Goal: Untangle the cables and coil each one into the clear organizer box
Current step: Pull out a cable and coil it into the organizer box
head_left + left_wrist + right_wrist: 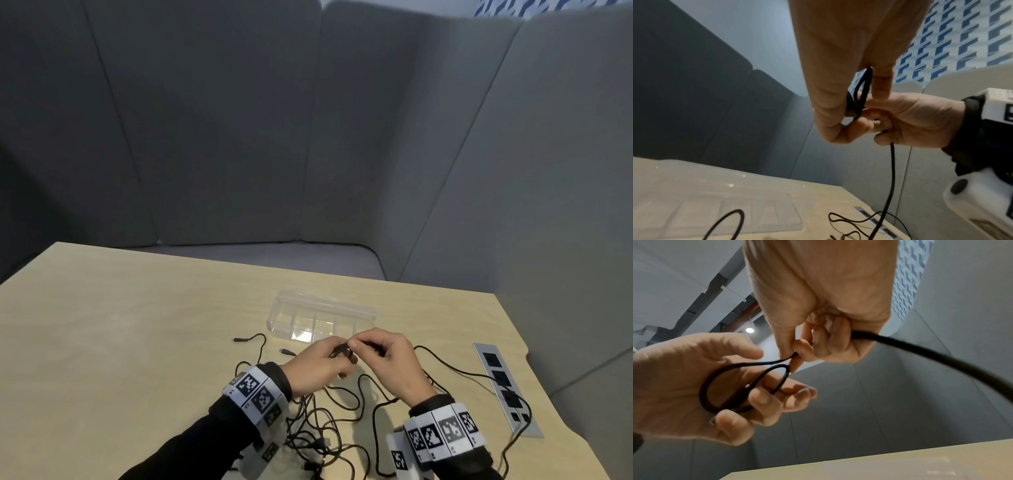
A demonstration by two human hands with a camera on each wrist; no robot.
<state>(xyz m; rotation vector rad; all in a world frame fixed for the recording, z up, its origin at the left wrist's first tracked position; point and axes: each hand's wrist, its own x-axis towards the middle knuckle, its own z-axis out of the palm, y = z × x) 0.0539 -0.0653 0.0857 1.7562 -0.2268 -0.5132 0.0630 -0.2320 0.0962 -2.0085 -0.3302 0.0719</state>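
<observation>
Two hands, mine, raised together just above the worktop, near side of the clear organizer box.

Item 1: left hand. Fingers curled round a small coil of black cable, two or so loops lying across my palm; thumb side pointing toward the right hand.

Item 2: right hand. Thumb and forefinger pinch the same black cable just where it leaves the coil; the remaining fingers are curled over the strand, which runs out past the heel of my hand and hangs down to the worktop. Fingertips of both hands meet or nearly meet.

Item 3: clear organizer box. Transparent, several compartments in a row, lid open and lying back on the far side. Stands on the worktop just beyond my hands. I cannot make out any cable in its compartments.

Item 4: tangled cables. Black, thin, heaped loosely on the worktop between and below my wrists. Two loose plug ends lie left of the box, apart from it.

Item 5: socket strip. Set flush in the worktop at my right; one black cable trails across it.

Item 6: marker bands on both wrists, over dark sleeves.

Item 7: grey upholstered seating behind the worktop.
</observation>
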